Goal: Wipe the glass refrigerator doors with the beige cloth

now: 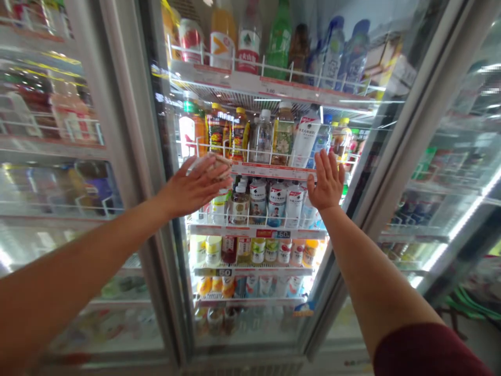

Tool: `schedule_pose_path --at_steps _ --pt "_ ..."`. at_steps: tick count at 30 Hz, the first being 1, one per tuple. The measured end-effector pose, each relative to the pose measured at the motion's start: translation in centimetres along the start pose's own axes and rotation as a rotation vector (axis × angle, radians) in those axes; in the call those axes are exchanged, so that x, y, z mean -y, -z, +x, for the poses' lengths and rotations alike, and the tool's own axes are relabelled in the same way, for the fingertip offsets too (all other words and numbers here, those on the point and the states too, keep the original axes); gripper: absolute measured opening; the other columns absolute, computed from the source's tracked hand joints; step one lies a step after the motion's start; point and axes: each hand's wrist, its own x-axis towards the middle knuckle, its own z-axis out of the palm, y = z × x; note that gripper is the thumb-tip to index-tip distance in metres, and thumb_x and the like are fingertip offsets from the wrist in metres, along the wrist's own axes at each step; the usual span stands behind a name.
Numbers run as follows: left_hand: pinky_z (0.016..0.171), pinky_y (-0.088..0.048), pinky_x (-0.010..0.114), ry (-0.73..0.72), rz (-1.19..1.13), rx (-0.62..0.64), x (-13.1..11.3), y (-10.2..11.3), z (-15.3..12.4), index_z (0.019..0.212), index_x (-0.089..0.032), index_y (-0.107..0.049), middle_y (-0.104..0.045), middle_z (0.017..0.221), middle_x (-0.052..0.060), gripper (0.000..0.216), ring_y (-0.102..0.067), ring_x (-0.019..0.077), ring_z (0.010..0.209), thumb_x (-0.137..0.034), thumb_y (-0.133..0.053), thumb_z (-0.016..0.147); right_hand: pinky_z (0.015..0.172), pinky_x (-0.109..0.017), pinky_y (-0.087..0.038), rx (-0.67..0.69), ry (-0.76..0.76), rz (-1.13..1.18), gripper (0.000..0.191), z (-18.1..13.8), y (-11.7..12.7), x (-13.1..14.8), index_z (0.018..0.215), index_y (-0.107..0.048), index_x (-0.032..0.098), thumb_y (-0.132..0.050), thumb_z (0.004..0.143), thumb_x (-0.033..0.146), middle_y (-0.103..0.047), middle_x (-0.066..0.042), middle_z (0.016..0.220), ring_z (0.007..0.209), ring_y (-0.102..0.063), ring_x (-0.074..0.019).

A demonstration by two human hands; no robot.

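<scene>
My left hand (pixel 203 181) is stretched out in front of the glass door (pixel 250 334) of a drinks fridge, fingers extended toward the right. A pale patch shows by its fingertips; I cannot tell whether it is a reflection in the glass or a thin thing under the fingers. Farther right, my right hand (pixel 327 181) is raised with its fingers up and its palm toward the door, with nothing visible in it. Both hands seem to be at or near the glass, at the height of a price strip (pixel 274 171). Behind them stand bottled drinks, among them a white-labelled bottle (pixel 306 138).
Shelves behind the door hold several rows of bottles, including a green bottle (pixel 279 39) on top and small cups (pixel 213 249) lower down. Grey door frames (pixel 129 130) run along both sides. Neighbouring fridge sections with drinks stand left and right.
</scene>
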Motion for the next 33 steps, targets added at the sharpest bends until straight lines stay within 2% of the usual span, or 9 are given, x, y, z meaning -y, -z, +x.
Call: schedule_pose_path --at_steps 3,7,10,14,17,20,26,30,33 --pt "0.133 0.002 0.056 0.058 0.008 -0.002 1.6 1.0 0.4 0.157 -0.038 -0.041 -0.035 0.168 -0.008 0.048 -0.018 0.0222 0.160 -0.029 -0.044 0.111 0.128 -0.055 -0.024 0.014 -0.011 0.030 0.062 0.0 0.0 0.0 0.160 -0.041 0.021 -0.035 0.102 0.040 -0.047 -0.010 0.164 0.158 -0.033 -0.0274" --pt "0.130 -0.005 0.067 0.258 0.063 -0.136 2.4 1.2 0.6 0.162 -0.034 -0.035 -0.020 0.174 0.001 0.052 -0.011 0.0307 0.162 -0.034 -0.049 0.111 0.128 -0.055 -0.024 -0.001 -0.019 0.048 0.059 -0.1 -0.1 -0.2 0.157 -0.043 0.020 -0.039 0.101 0.041 -0.049 -0.011 0.162 0.158 -0.032 -0.0270" --pt "0.132 -0.013 0.061 0.118 0.045 -0.081 0.6 0.3 -0.5 0.161 -0.037 -0.035 -0.022 0.174 -0.001 0.056 -0.008 0.0294 0.162 -0.030 -0.054 0.108 0.128 -0.054 -0.025 -0.024 -0.007 0.055 0.057 -0.2 -0.2 -0.2 0.154 -0.045 0.020 -0.039 0.102 0.041 -0.050 -0.012 0.162 0.158 -0.033 -0.0261" --pt "0.135 -0.005 0.052 -0.123 0.001 0.069 0.0 0.0 -0.8 0.156 -0.043 -0.041 -0.044 0.163 -0.010 0.054 -0.020 0.0169 0.160 -0.022 -0.044 0.107 0.128 -0.054 -0.024 -0.016 -0.006 0.060 0.057 -0.1 -0.3 -0.2 0.155 -0.044 0.021 -0.039 0.101 0.040 -0.050 -0.011 0.161 0.159 -0.030 -0.0253" --pt "0.133 0.001 0.054 0.046 0.038 -0.001 0.6 0.2 0.0 0.154 -0.036 -0.046 -0.044 0.163 -0.008 0.048 -0.014 0.0166 0.161 -0.027 -0.041 0.107 0.128 -0.055 -0.025 -0.009 -0.012 0.058 0.057 -0.1 -0.3 -0.2 0.155 -0.044 0.022 -0.038 0.101 0.040 -0.050 -0.011 0.161 0.159 -0.031 -0.0256" --pt "0.133 -0.004 0.057 0.162 0.098 -0.094 -0.5 -0.3 0.4 0.154 -0.028 -0.048 -0.035 0.169 -0.002 0.049 -0.004 0.0250 0.162 -0.030 -0.049 0.105 0.128 -0.056 -0.024 -0.004 -0.010 0.050 0.057 -0.1 -0.3 -0.3 0.155 -0.044 0.022 -0.037 0.101 0.040 -0.050 -0.011 0.162 0.158 -0.032 -0.0263" --pt "0.135 -0.010 0.053 -0.245 0.081 0.015 -1.8 0.1 1.1 0.157 -0.042 -0.037 -0.044 0.163 -0.007 0.068 -0.024 0.0183 0.159 -0.012 -0.056 0.100 0.128 -0.053 -0.025 -0.018 0.010 0.020 0.058 -0.1 -0.5 -0.4 0.156 -0.045 0.020 -0.038 0.102 0.040 -0.051 -0.011 0.161 0.157 -0.034 -0.0260" --pt "0.131 -0.012 0.066 0.000 0.164 -0.114 0.5 1.7 2.8 0.161 -0.037 -0.032 -0.035 0.169 -0.001 0.065 -0.023 0.0258 0.159 -0.017 -0.056 0.104 0.128 -0.052 -0.026 -0.026 0.018 0.006 0.059 -0.1 -0.3 -0.4 0.157 -0.044 0.018 -0.037 0.102 0.040 -0.051 -0.012 0.161 0.157 -0.036 -0.0263" --pt "0.130 -0.015 0.068 0.156 0.143 -0.140 -0.4 0.9 2.4 0.162 -0.033 -0.034 -0.024 0.173 0.001 0.060 -0.013 0.0323 0.161 -0.024 -0.055 0.106 0.128 -0.053 -0.026 -0.012 0.009 0.010 0.059 -0.1 -0.2 -0.3 0.157 -0.044 0.019 -0.037 0.102 0.040 -0.050 -0.011 0.162 0.157 -0.035 -0.0266"
